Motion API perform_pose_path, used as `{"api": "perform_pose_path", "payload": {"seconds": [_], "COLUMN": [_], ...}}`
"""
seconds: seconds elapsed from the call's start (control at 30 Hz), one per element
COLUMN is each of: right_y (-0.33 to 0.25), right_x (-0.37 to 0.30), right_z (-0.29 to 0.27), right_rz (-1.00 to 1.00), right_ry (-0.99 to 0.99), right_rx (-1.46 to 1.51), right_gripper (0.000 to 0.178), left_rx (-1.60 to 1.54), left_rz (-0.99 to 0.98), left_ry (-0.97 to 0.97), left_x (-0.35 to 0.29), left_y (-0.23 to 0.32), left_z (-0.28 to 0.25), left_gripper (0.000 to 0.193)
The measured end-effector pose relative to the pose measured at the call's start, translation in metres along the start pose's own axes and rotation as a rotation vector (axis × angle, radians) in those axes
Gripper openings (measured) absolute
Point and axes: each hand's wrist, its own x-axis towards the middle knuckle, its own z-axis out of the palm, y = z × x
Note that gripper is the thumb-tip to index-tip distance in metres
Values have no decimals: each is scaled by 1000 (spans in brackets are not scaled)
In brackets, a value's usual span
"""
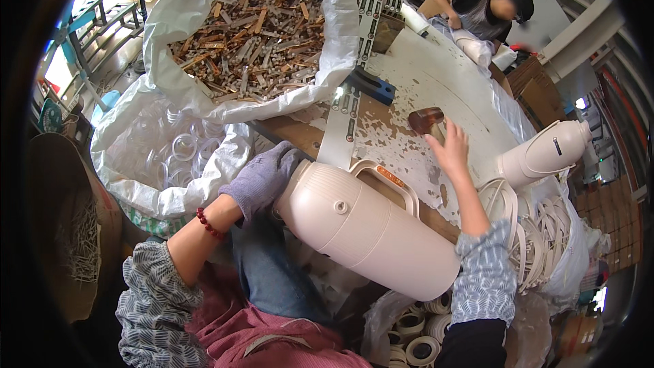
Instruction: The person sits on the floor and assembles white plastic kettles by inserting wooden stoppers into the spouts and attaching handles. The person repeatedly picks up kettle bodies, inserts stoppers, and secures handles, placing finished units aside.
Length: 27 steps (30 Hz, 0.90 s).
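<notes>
A large cream thermos jug body (371, 232) lies tilted across my lap at the table's near edge, its side handle (392, 180) with an orange-brown inset facing away from me. My left hand (267, 176), in a grey-purple knit glove, rests against the jug's rounded left end; its fingers curl around that end and are partly hidden. Beyond the jug, my bare right hand (451, 150) reaches over the table with thumb and fingers apart. Beside its fingertips is a dark reddish-brown, rounded tool-like piece (426, 120) with a lighter part toward the hand.
A white sack (160, 41) of copper-coloured metal strips (252, 37) stands left, beside a bag of clear rings (184, 146). Another cream jug (545, 153) stands right, near cream straps (538, 232). Round cream parts (422, 347) lie below. A co-worker (480, 17) sits across.
</notes>
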Motion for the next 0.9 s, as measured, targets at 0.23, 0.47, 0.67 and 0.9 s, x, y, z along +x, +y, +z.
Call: {"api": "perform_pose_path", "payload": {"seconds": [0.23, 0.47, 0.67, 0.9], "right_y": [-65, -62, -45, -45], "right_x": [5, -35, -74, -76], "right_z": [-78, -108, -82, -78], "right_rz": [255, 71, 6, -16], "right_ry": [-341, -543, -463, -427], "right_rx": [688, 407, 227, 297], "right_gripper": [37, 42, 53, 55], "left_rx": [20, 56, 249, 390], "left_rz": [-158, -75, 62, 303], "left_ry": [7, 26, -128, -134], "left_x": [-5, 5, 12, 15], "left_y": [19, 18, 17, -21], "left_z": [-9, -2, -10, -10], "left_gripper": [28, 29, 27, 33]}}
